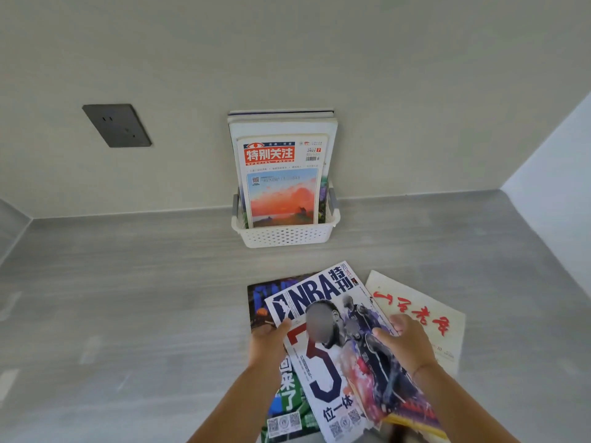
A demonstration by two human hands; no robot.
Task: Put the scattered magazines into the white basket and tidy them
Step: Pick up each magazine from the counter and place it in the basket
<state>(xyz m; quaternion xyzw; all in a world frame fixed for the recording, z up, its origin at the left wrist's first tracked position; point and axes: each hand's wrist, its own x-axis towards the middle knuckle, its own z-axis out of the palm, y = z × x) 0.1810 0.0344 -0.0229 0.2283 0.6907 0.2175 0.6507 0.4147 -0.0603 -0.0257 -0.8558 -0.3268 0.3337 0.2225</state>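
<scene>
Magazines lie fanned on the near grey tabletop (128,298): an NBA magazine (335,350) on top, a dark-covered one (271,401) under its left side, a cream one with red script (425,318) to the right. Left hand (267,342) pinches the NBA magazine's left edge, fingers closed on it; right hand (407,342) presses its right side, grip unclear. Far against the wall, the white basket (284,233) already holds several upright magazines (281,174). Glossy, thin and floppy, the covers likely slide; holding both long edges should keep them flat
</scene>
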